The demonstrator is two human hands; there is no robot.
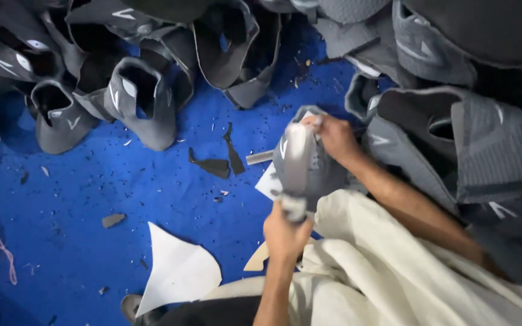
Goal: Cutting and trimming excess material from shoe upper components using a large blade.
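Your left hand (pixel 283 236): it is clenched around the near end of one grey shoe upper (pixel 302 166), fingers wrapped over the pale form inside it.
Your right hand (pixel 333 136): it grasps the far end of the same upper, fingers curled over its opening.
Shoe upper in hand: one piece, soft grey fabric with a light stripe mark, stretched over a smooth, rounded, pale form; you hold it above the blue floor (pixel 92 199), just beyond your lap.
Lap cloth (pixel 388 265): one cream cloth, thick and folded, lies across your knees at the near edge of the view.
Loose uppers, far left (pixel 140 102): about six, dark grey, hollow and boot-shaped, standing with open collars along the far edge of the floor.
Stacked uppers, right (pixel 460 145): a dense pile of grey ribbed fabric; you cannot count it exactly.
White sheet (pixel 179 268): one flat, pointed offcut, stiff like card, near your left knee.
Dark scraps (pixel 219 162): two thin, jagged cuttings lie mid-floor, amid fine black crumbs.
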